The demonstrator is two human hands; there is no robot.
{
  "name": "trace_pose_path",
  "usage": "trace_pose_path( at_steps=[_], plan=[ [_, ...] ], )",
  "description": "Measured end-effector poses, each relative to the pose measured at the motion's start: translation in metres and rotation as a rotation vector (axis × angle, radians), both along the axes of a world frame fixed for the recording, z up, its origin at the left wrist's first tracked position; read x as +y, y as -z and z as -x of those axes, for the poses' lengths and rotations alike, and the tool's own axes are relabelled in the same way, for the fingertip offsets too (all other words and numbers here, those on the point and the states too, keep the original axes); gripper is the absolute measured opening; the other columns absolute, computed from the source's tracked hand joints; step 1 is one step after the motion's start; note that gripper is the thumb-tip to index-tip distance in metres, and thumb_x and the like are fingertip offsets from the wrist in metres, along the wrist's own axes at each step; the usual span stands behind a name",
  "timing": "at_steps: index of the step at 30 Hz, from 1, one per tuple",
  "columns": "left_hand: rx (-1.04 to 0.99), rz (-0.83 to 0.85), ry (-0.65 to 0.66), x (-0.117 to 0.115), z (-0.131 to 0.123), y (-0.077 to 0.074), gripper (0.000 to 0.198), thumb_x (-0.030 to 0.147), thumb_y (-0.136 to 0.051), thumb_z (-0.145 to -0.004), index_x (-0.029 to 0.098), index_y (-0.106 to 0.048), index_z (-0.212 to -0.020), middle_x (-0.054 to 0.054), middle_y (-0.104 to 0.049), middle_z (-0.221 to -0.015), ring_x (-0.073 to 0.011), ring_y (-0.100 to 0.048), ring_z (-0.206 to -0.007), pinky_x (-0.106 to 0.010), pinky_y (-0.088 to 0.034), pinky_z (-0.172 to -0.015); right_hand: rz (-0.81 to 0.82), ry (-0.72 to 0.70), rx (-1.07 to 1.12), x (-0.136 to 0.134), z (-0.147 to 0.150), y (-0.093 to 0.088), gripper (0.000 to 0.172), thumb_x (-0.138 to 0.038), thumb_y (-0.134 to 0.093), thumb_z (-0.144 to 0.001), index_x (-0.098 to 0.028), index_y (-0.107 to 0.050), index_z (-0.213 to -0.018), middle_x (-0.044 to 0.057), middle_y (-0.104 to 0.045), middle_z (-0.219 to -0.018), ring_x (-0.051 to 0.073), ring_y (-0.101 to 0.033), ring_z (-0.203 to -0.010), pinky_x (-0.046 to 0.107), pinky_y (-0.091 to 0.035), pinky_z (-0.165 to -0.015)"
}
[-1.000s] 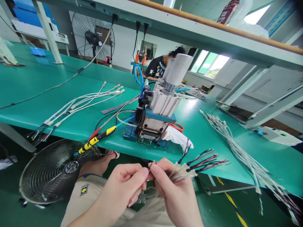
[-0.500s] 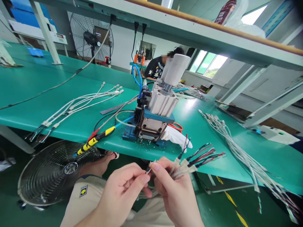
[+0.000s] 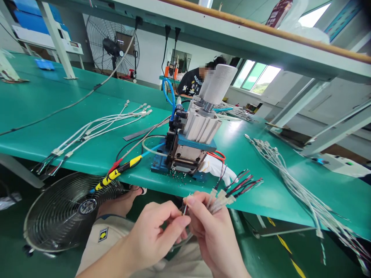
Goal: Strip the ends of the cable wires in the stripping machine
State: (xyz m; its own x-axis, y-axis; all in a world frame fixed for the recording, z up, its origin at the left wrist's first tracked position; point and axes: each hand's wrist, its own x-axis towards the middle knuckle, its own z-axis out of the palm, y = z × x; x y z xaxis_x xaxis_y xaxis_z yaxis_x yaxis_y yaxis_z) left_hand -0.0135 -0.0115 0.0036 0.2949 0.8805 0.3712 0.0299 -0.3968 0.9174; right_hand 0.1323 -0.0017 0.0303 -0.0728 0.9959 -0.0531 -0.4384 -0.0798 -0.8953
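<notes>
Two bare hands are raised close together just below the front edge of a long green workbench (image 3: 34,92), over the person's lap. The right hand (image 3: 214,231) curls its fingers around a bundle of white-sleeved wires (image 3: 220,202), held in front of the bench edge, with red and black leads fanning out to the right. The left hand (image 3: 155,231), angled in from the lower left, pinches a thin wire tip (image 3: 184,209) between thumb and forefinger, almost touching the right hand's thumb. On the bench stands a silver pneumatic press (image 3: 199,127) topped by a knurled grey cylinder, on a blue base (image 3: 158,166) with small scraps scattered around it. A crumpled white cloth (image 3: 216,166) and red-handled scissors (image 3: 217,155) lie just beside the press. Loose bunches of white wires lie to its left (image 3: 95,129) and right (image 3: 290,185). A round wire-guarded fan (image 3: 66,208) sits below the bench at the lower left, and a person in a black printed T-shirt (image 3: 189,85) sits at the far end
</notes>
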Motion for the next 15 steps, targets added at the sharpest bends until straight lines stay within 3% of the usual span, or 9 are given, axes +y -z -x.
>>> trace_pose_path(
  at_steps=[3, 9, 15],
  plan=[
    [-0.078, 0.032, -0.022, 0.004, -0.007, 0.004, 0.035, 0.027, -0.052, -0.103, 0.017, -0.058, -0.070, -0.005, -0.069, -0.059, -0.0124, -0.062, -0.046, -0.016, -0.044, -0.046, 0.026, -0.014, 0.001, 0.004, -0.001, 0.001, 0.041, -0.042, -0.096, -0.074, -0.015, -0.067, -0.065, -0.010, -0.033, -0.044, 0.004, -0.018, -0.040, 0.017, -0.016, -0.038],
    [-0.422, 0.347, -0.137, 0.030, -0.023, -0.006, 0.040, 0.047, -0.068, -0.095, 0.016, -0.058, -0.073, -0.002, -0.063, -0.051, -0.0096, -0.051, -0.034, -0.014, -0.036, -0.036, 0.017, 0.014, 0.017, 0.011, -0.007, 0.010, 0.039, -0.047, -0.096, -0.075, -0.014, -0.081, -0.090, -0.011, -0.032, -0.041, 0.004, -0.016, -0.038, 0.015, -0.015, -0.037],
    [-0.543, 0.417, -0.238, 0.056, -0.024, -0.016, 0.040, 0.050, -0.073, -0.089, 0.015, -0.060, -0.074, 0.000, -0.061, -0.050, -0.0082, -0.047, -0.032, -0.014, -0.032, -0.034, 0.036, 0.007, 0.004, 0.008, -0.009, 0.016, 0.039, -0.047, -0.096, -0.075, -0.013, -0.078, -0.081, -0.011, -0.033, -0.043, 0.003, -0.015, -0.038, 0.014, -0.016, -0.036]
  ],
)
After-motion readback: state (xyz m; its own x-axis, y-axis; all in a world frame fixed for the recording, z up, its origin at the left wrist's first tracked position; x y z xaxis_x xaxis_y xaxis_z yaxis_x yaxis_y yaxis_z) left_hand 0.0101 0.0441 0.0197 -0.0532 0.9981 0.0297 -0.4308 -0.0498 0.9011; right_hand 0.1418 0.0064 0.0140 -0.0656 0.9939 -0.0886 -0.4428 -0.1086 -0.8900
